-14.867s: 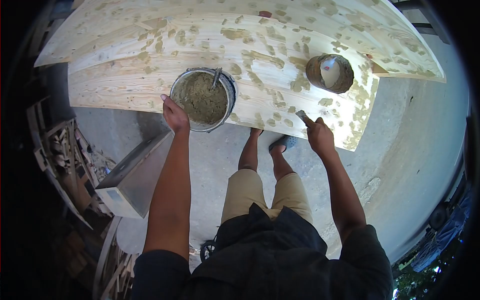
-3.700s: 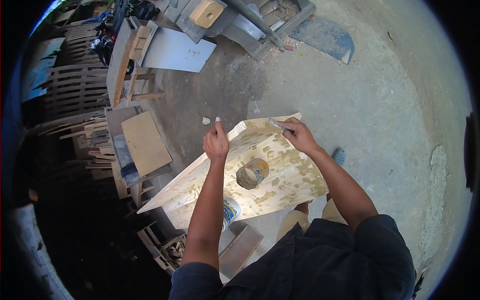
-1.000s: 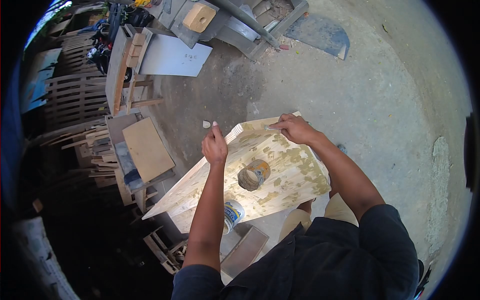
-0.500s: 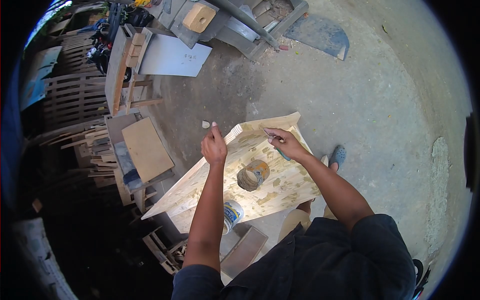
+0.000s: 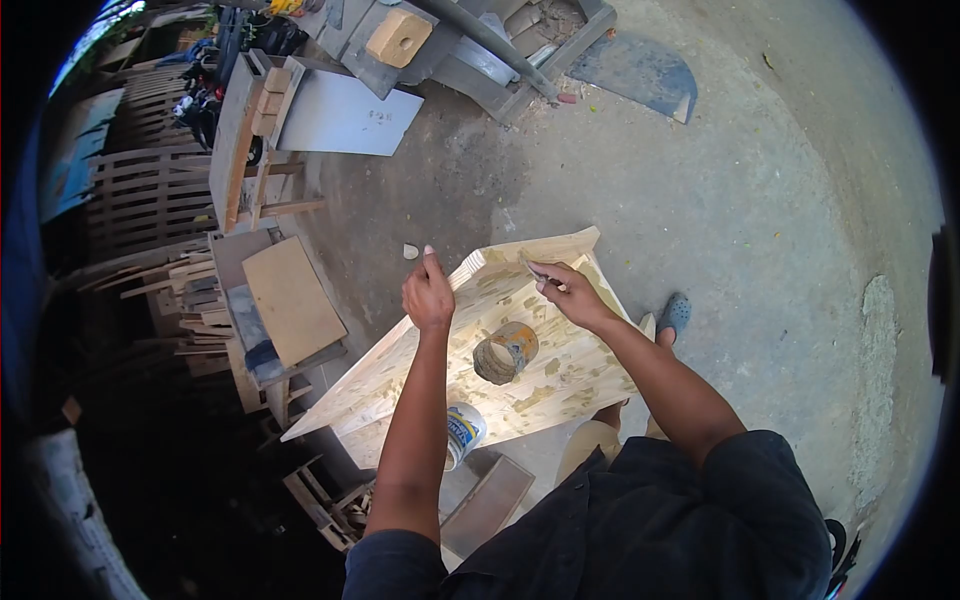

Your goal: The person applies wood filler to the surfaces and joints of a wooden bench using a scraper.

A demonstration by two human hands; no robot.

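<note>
My right hand (image 5: pixel 568 293) is closed on a putty knife (image 5: pixel 537 271), its blade low over the far end of a pale wooden panel (image 5: pixel 560 345). Patches of yellowish-brown filler dot the panel's face. My left hand (image 5: pixel 428 298) is closed above the panel's left edge, thumb pointing up; I cannot tell what is in it. A small pale piece (image 5: pixel 410 251) shows just beyond its fingers. On the panel between my arms stands a stained tub (image 5: pixel 505 352) with filler inside. A white labelled can (image 5: pixel 465 432) is partly hidden behind my left forearm.
A tan board (image 5: pixel 295 300) lies on a low stand at left, with stacked wood scraps (image 5: pixel 195 290) behind it. Farther off are a white board (image 5: pixel 350 110) and a machine carrying a wooden block (image 5: pixel 398 38). A foot in a clog (image 5: pixel 675 315) is right of the panel.
My right hand has shifted slightly left and turned, so the green handle seen earlier is now hidden. My left hand stays almost where it was.
</note>
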